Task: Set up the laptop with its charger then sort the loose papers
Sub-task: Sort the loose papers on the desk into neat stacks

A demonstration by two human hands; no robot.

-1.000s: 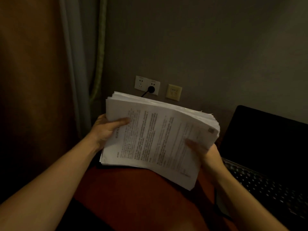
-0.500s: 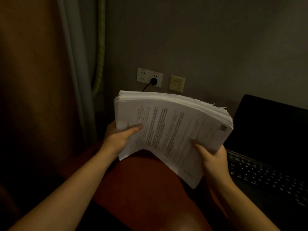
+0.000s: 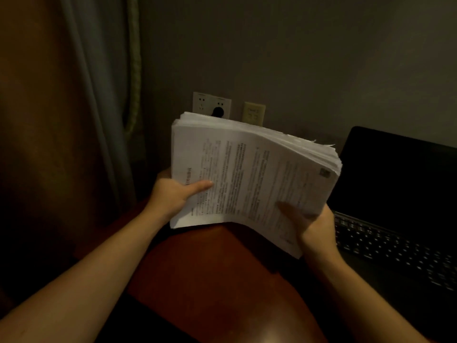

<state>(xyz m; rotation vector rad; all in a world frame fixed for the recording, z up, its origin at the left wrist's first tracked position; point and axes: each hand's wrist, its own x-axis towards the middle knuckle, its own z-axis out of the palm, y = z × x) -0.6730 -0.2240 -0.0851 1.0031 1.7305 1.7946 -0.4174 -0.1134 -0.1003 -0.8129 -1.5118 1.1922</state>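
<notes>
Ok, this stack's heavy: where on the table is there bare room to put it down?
Bare red-brown tabletop lies right under the paper stack, between the left hand and right hand, left of the laptop. The right side is crowded: the laptop fills it.

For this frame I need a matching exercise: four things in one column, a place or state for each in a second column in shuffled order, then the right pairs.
Things
1. thick stack of white printed papers
2. open black laptop
3. round black plug
4. grey fabric curtain

Places or states
A. hangs at the left, beside the wall
B. sits in the white wall socket
C. gripped by the left hand and the right hand
D. stands at the right, screen dark

Pairs: 1-C; 2-D; 3-B; 4-A
</notes>
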